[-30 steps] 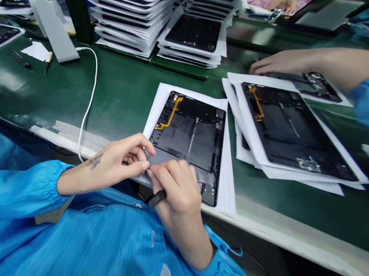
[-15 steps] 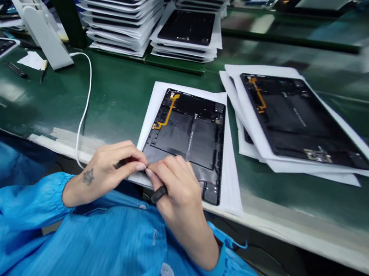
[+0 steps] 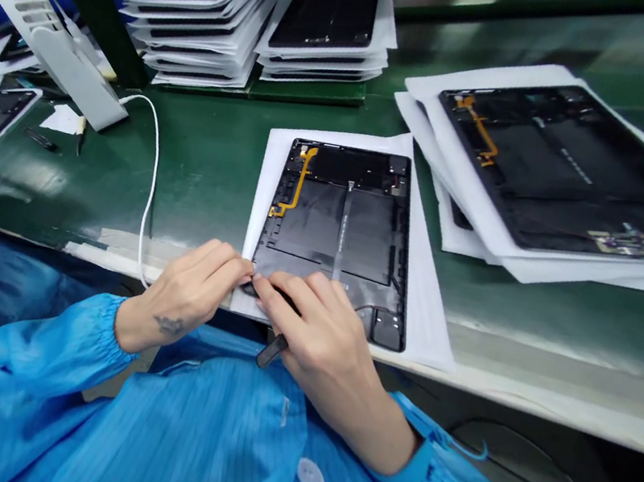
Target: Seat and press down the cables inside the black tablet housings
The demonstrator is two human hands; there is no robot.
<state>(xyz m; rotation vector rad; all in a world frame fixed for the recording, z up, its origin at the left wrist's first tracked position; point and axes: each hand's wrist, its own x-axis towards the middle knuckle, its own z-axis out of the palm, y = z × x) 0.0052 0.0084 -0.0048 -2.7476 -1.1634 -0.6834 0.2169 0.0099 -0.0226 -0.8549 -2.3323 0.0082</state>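
Pinching nearly closed, left hand [image 3: 185, 294] touches tablet [image 3: 324, 229].

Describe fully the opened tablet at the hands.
The opened tablet lies flat, inside up, on a white sheet at the bench edge. Its black shell holds dark grey panels and an orange strip, upper left. The left hand and right hand meet at its lower-left corner, partly hiding it.

Wears a bright blue smock [image 3: 195, 425], long loose sleeves [image 3: 40, 359] gathered at the cuffs [image 3: 119, 343], round whitish button [image 3: 310, 475] on the front, thin blue tie [image 3: 469, 452] by the right cuff [image 3: 414, 467]. Bears a dark tattoo [image 3: 169, 324] near the left wrist [image 3: 135, 327].
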